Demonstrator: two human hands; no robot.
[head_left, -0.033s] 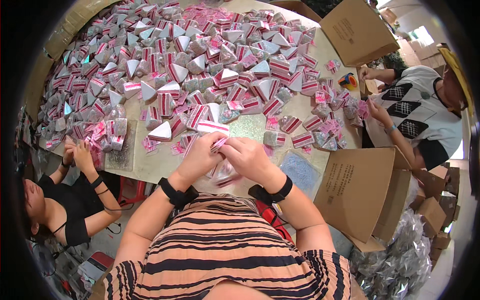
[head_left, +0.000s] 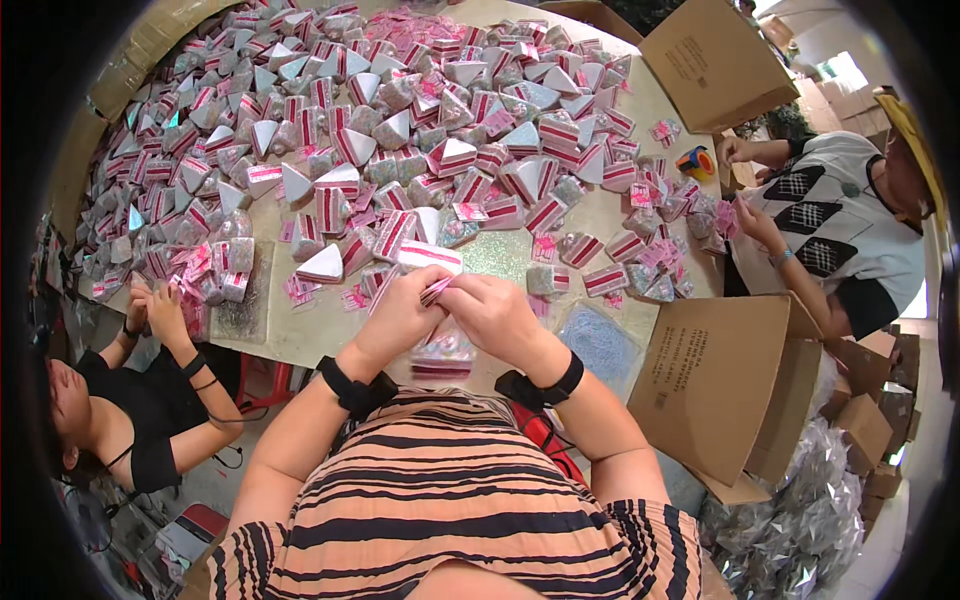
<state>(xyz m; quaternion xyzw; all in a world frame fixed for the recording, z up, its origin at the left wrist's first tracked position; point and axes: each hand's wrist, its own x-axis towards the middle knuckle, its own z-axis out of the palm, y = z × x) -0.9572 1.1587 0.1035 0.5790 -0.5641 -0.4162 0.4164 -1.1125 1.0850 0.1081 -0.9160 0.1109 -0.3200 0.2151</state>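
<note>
Close together over the near edge of the table, my left hand (head_left: 402, 308) and my right hand (head_left: 492, 312) pinch a small pink tag (head_left: 436, 289) between their fingertips. Below them is a cake-slice ornament (head_left: 442, 362) with silvery sides and a dark red stripe, partly blurred; whether it is tied to the tag cannot be made out. Just beyond my fingers lies a white-topped cake-slice ornament (head_left: 430, 257) with a pink stripe. A large heap of similar cake-slice ornaments (head_left: 340, 130) covers the far table, with pink tags among them.
A glittery mat (head_left: 495, 258) lies beyond my hands. To the right are a clear bag of blue strands (head_left: 598, 340), an open cardboard box (head_left: 715, 385) and a tape roll (head_left: 697, 162). Co-workers handle ornaments at left (head_left: 165, 310) and right (head_left: 762, 222).
The ornament below my hands has shifted and turned, so that its dark red stripe now shows level. Both of my hands keep nearly the same place and grip.
</note>
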